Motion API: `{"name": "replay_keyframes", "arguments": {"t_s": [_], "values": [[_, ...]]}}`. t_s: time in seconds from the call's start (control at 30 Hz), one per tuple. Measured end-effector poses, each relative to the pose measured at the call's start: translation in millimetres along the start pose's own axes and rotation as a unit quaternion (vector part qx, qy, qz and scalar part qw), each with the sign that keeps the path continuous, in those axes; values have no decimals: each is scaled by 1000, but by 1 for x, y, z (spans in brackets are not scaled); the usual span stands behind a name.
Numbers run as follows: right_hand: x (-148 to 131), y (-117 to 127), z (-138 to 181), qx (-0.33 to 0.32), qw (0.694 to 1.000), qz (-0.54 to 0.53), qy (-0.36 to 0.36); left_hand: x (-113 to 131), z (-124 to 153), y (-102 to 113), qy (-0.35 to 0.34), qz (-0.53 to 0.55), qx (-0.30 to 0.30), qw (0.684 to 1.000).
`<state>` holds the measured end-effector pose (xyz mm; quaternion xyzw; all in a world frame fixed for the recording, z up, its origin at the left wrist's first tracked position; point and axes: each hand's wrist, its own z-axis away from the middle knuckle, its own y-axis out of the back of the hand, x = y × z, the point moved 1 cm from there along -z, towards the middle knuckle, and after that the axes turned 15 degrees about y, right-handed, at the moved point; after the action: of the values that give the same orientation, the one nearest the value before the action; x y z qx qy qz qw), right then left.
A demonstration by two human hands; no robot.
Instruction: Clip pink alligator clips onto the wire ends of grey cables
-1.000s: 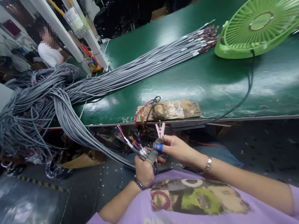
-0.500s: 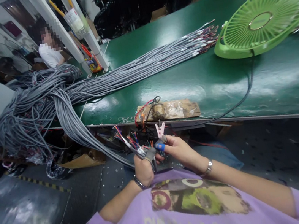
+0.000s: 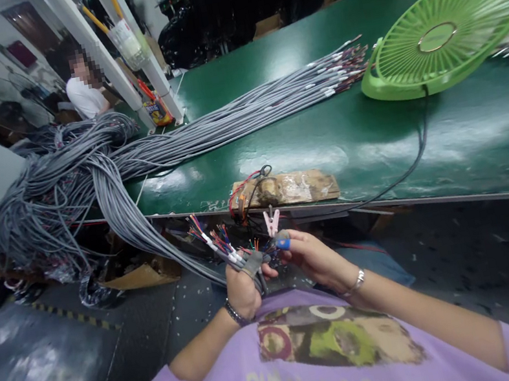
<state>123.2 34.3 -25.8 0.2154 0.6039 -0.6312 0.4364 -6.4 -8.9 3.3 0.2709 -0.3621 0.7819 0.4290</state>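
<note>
My left hand is wrapped round several grey cables just below their stripped ends, its thumb covered in grey. Fanned coloured wires stick up past white sleeves above that fist. Close beside it on the right, my right hand pinches thin dark wires that run out from the left hand's grip. Blue tape is wound round a right-hand digit, with a grey cover at the tip. A pink clip stands just above the right fingertips, at the bench edge.
A large heap of grey cables hangs over the green bench at left, and a straight bundle lies across it. A wooden block sits at the front edge. A green fan stands right. A person is at back left.
My right hand has drawn slightly to the right, away from my left hand, and its fingers now pinch lower by the wires. My left hand keeps its grip on the cables.
</note>
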Motion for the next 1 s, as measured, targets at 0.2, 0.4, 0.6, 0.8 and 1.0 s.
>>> {"name": "replay_keyframes", "arguments": {"t_s": [0.2,0.4,0.6,0.8,1.0], "values": [[-12,-1,-18,-20,996,-76,-48,5,0,-3,34,-10,-84,996],[-13,-10,-33,-69,994,-87,-4,5,-8,-12,44,-31,-124,991],[-3,-9,-35,-88,988,-125,10,5,-10,-15,62,-43,-113,991],[-3,-11,-34,-81,988,-132,7,4,-11,-17,77,-58,-101,990],[0,-6,-32,-42,988,-149,-26,3,-6,-15,75,-61,-102,990]]}}
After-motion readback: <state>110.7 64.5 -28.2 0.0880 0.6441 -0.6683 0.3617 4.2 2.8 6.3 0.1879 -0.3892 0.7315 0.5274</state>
